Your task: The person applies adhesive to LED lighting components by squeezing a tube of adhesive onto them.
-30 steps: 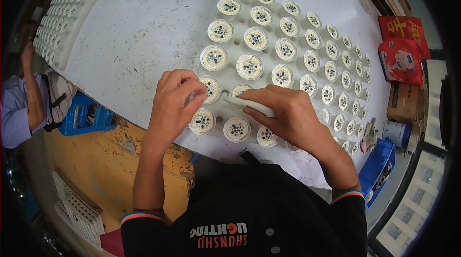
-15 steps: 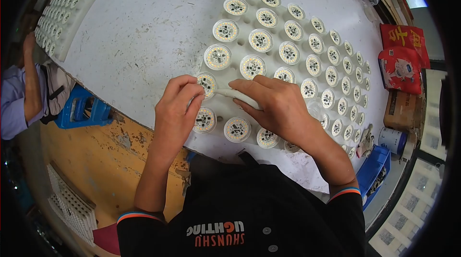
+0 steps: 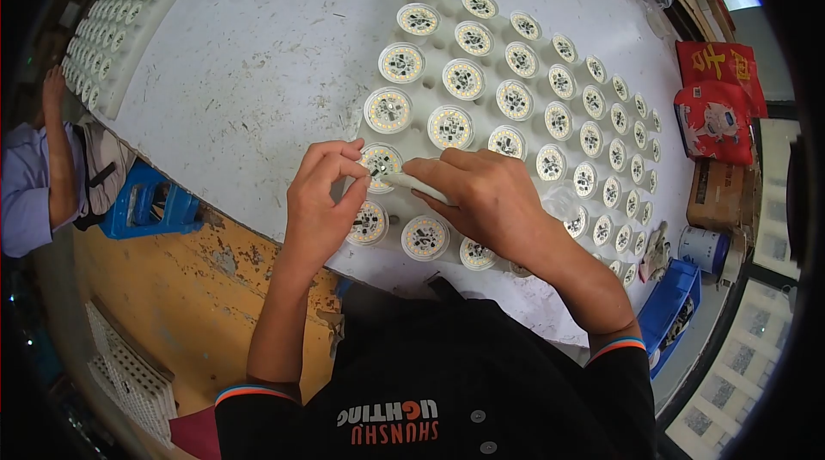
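Note:
Rows of round white lamp cups with LED discs stand in a pale tray (image 3: 415, 131) on the white table. My right hand (image 3: 485, 195) is wrapped round a white, pen-like tool (image 3: 421, 186), whose tip points left onto an LED disc (image 3: 379, 167) near the tray's left edge. At the left side of that same disc is my left hand (image 3: 326, 194), thumb and forefinger bent toward each other; whatever may be between them is too small to make out. Another lamp cup (image 3: 368, 224) stands just below the fingers.
More filled trays (image 3: 129, 48) lie at the far left, near a co-worker's arm (image 3: 58, 146). A blue stool (image 3: 150, 202) stands beside the table. On the right are red bags (image 3: 718, 116), a cardboard box (image 3: 722, 194), a blue bin (image 3: 675, 314) and a clear plastic bag (image 3: 560, 202).
The tool's tip has moved slightly down and left onto the disc. My left fingers have shifted a little and uncover more of that disc. The view has tilted slightly.

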Demonstrator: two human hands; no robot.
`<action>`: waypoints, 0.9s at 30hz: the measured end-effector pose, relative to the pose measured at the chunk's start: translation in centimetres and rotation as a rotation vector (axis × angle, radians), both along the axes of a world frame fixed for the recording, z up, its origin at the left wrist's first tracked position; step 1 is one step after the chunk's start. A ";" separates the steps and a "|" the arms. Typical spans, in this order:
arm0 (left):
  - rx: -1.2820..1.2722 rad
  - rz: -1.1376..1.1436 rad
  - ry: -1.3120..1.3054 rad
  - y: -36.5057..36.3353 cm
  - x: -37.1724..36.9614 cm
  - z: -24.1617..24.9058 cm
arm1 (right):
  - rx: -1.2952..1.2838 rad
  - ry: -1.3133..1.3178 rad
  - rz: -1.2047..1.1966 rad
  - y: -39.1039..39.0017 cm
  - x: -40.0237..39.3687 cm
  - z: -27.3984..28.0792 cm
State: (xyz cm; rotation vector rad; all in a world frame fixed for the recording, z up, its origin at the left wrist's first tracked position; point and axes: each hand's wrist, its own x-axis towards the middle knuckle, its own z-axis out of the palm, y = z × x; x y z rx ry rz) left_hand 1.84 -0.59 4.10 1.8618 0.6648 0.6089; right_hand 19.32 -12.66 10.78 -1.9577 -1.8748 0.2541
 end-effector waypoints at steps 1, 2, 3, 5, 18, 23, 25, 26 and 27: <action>-0.020 -0.007 0.002 0.0 0.0 0.0 | 0.004 -0.006 0.002 0.1 -0.1 -0.2; -0.009 0.011 -0.007 -0.1 0.1 0.0 | 0.008 -0.013 0.002 0.1 -0.2 -0.3; 0.002 0.028 -0.016 -0.2 0.2 0.0 | 0.019 -0.025 0.002 0.2 -0.3 -0.5; 0.024 0.048 -0.027 -0.2 0.3 0.0 | 0.041 -0.055 0.001 0.3 -0.3 -0.6; 0.053 0.044 0.017 -0.3 0.4 0.4 | 0.060 -0.058 0.008 0.4 -0.4 -1.2; 0.056 0.044 0.012 -0.3 0.4 0.3 | 0.077 -0.065 0.007 0.5 -0.4 -1.3; 0.064 0.022 0.054 -0.2 0.3 0.5 | 0.071 -0.062 0.013 0.5 -0.4 -1.5; 0.063 0.031 0.034 -0.2 0.4 0.5 | 0.069 -0.061 0.017 0.5 -0.3 -1.5; 0.060 0.039 0.015 -0.3 0.5 0.4 | 0.070 -0.062 0.019 0.5 -0.3 -1.5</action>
